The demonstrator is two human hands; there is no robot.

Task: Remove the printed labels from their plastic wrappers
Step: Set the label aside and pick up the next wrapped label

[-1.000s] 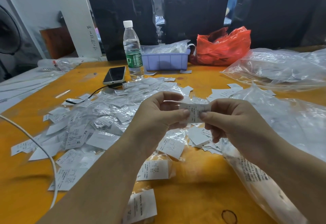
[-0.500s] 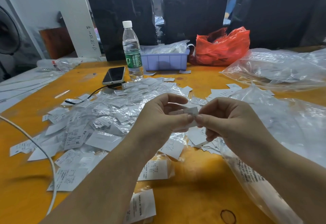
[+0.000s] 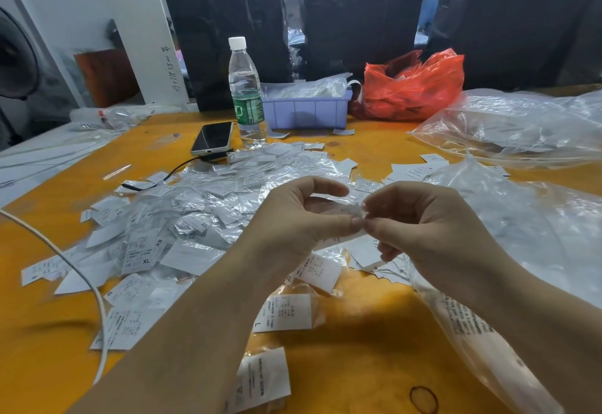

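Two hands meet mid-air on one small wrapped label (image 3: 353, 210). The left hand (image 3: 306, 215) pinches it between thumb and forefinger; the right hand (image 3: 420, 218) pinches the same piece from the other side, fingertips almost touching. Whether the label has started out of its sleeve can't be told, since it's crumpled and mostly hidden between the fingers.

Risks, as judgement:
- Both pinches sit so close that they may clamp label and film together, so pulling stretches the plastic instead of freeing the paper.
- Thin paper could tear if tugged against the crease.
- If either pinch slips, the piece drops straight below the grip into the label pile (image 3: 195, 215) on the orange table (image 3: 374, 348) and mixes with unprocessed ones.
- The big clear bag (image 3: 537, 218) lies just right of the grip, under the right forearm; it could snag.
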